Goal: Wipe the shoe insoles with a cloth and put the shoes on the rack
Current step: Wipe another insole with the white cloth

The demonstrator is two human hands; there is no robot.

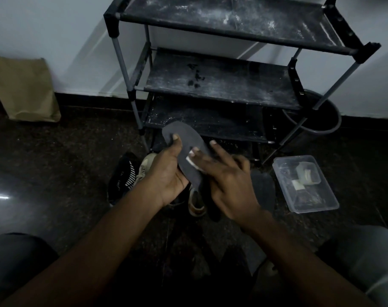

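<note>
Dark floor (pixel 66 156) bears rack (pixel 210 85), shoes (pixel 122 178), clear container (pixel 326 196), bucket (pixel 321 120) and paper bag (pixel 24 89).

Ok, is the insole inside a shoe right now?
No, the left hand holds the insole up above the shoes while the right hand presses a white cloth on it.

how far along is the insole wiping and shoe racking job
Nothing looks finished. In hand: the left hand grips a grey insole while the right hand presses a white cloth on it. Left: the shoes lie on the floor, and the rack shows no shoes.
</note>
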